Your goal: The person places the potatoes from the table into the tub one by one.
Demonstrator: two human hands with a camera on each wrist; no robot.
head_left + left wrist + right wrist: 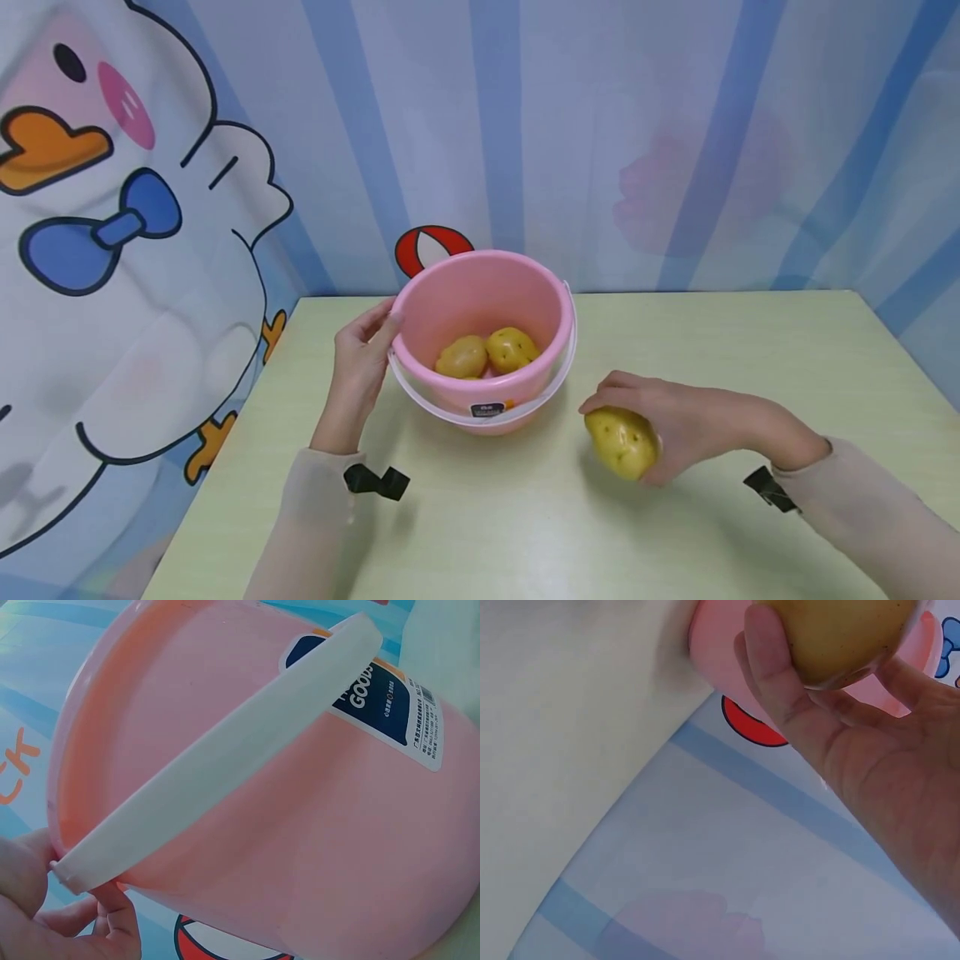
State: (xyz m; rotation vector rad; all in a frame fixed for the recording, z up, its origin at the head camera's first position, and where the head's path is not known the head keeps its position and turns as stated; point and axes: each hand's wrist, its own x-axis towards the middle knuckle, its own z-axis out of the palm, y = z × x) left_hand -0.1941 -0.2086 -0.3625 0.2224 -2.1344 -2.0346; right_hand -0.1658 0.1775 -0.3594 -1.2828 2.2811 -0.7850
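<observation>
A pink bucket (480,275) stands tilted toward me on the table, its white handle (225,761) hanging down across the front. Two potatoes (512,349) show clearly inside it, with a sliver of yellow beneath them. My left hand (362,367) grips the bucket's left rim, thumb on the rim and fingers curled behind, near the handle's end. Right of the bucket, my right hand (667,421) holds another potato (622,442) from above, thumb and fingers around it. In the right wrist view this potato (847,637) appears in front of the bucket.
The pale table (750,350) runs back to a blue striped backdrop (570,150). A cartoon duck (172,358) is printed on the left side of the backdrop. Black tape (377,481) sits on the left sleeve cuff.
</observation>
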